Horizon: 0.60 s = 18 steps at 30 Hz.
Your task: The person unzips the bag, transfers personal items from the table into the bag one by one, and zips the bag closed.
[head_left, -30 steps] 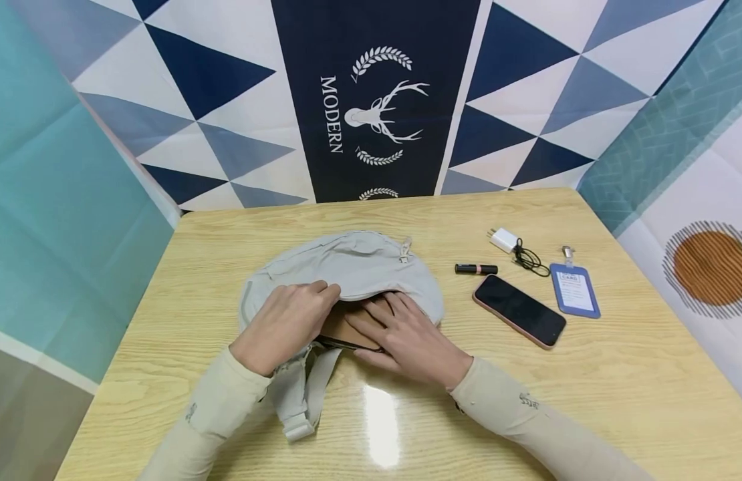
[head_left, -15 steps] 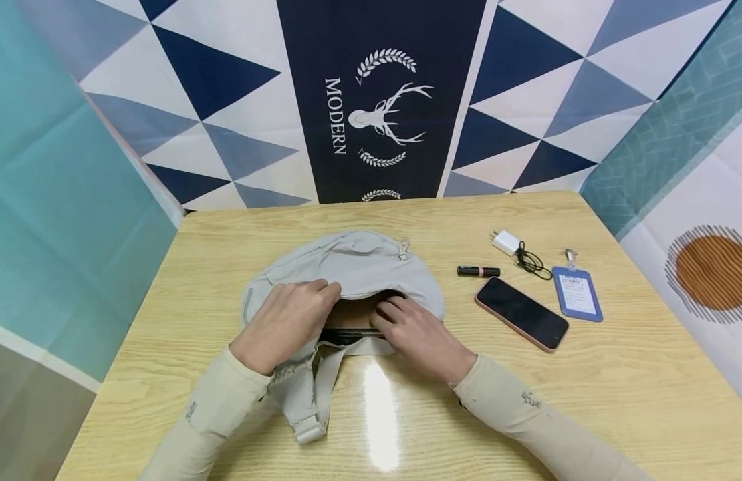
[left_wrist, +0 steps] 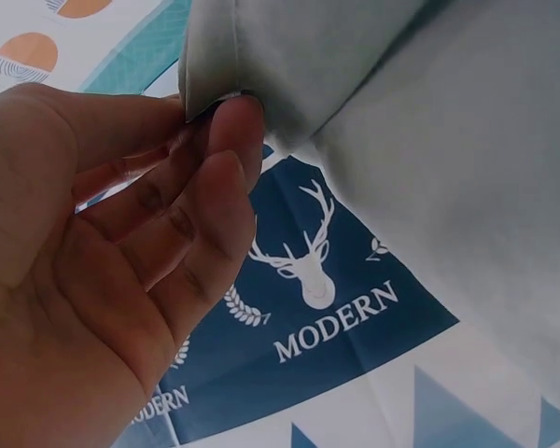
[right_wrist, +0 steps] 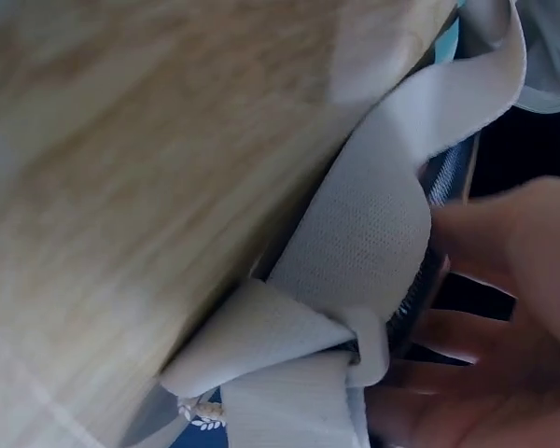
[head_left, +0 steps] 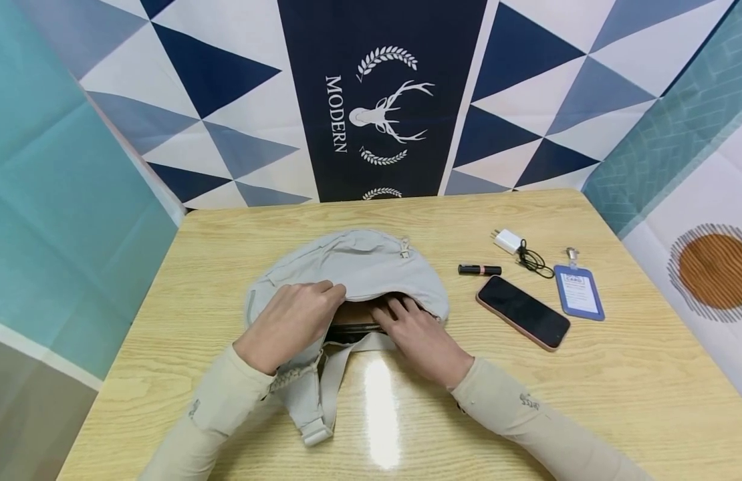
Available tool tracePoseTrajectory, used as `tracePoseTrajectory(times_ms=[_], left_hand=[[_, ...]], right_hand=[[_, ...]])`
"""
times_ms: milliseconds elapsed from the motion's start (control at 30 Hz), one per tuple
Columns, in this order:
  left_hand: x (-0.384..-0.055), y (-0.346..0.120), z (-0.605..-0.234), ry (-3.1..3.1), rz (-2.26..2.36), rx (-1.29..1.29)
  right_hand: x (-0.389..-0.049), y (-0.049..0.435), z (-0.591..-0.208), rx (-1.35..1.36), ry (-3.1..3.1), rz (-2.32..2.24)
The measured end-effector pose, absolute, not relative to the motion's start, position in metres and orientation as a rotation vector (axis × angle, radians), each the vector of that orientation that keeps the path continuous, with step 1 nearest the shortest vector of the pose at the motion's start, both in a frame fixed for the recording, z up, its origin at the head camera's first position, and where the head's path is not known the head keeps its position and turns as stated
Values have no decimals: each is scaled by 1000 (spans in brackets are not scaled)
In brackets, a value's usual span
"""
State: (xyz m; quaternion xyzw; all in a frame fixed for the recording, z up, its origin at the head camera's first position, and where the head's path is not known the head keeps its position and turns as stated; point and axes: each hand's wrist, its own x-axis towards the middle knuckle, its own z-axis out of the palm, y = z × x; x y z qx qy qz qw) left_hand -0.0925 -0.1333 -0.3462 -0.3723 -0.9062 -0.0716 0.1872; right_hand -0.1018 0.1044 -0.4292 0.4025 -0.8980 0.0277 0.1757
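Note:
A light grey sling bag (head_left: 359, 260) lies on the table with its zipped opening facing me. My left hand (head_left: 295, 321) pinches the upper edge of that opening and lifts it; in the left wrist view, the thumb and fingertips meet on the grey fabric. My right hand (head_left: 422, 337) reaches into the opening's right side, its fingertips hidden inside. Whether those fingers hold anything I cannot tell. A brown surface (head_left: 354, 312) shows within the bag, behind the dark zip (head_left: 355, 328). In the right wrist view, the pale strap (right_wrist: 355, 229) runs along the bag beside the hand.
Right of the bag lie a black lipstick tube (head_left: 479, 270), a phone (head_left: 523, 312), a white charger plug (head_left: 507, 241) with a black cable (head_left: 535, 262), and a blue badge holder (head_left: 578, 292). The strap's buckle (head_left: 317, 431) rests toward the front. A patterned cloth (head_left: 383, 120) hangs behind the table.
My right hand has drawn back from the brown surface and moved right, its fingers now bent into the opening. The strap and buckle have shifted slightly right. My left hand keeps its pinch.

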Motion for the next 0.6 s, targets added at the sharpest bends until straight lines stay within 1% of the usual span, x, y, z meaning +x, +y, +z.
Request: tracePoseTrajectory(times_ms=[367,600], left_hand=[[-93,-135,-346,-2553,-190,-1052],[-94,-133,-348,-2551,-178,-1063]], right_hand=[[-115,111,-428,1133,-2573,192],[-119,115,-428,952,-2616,149]])
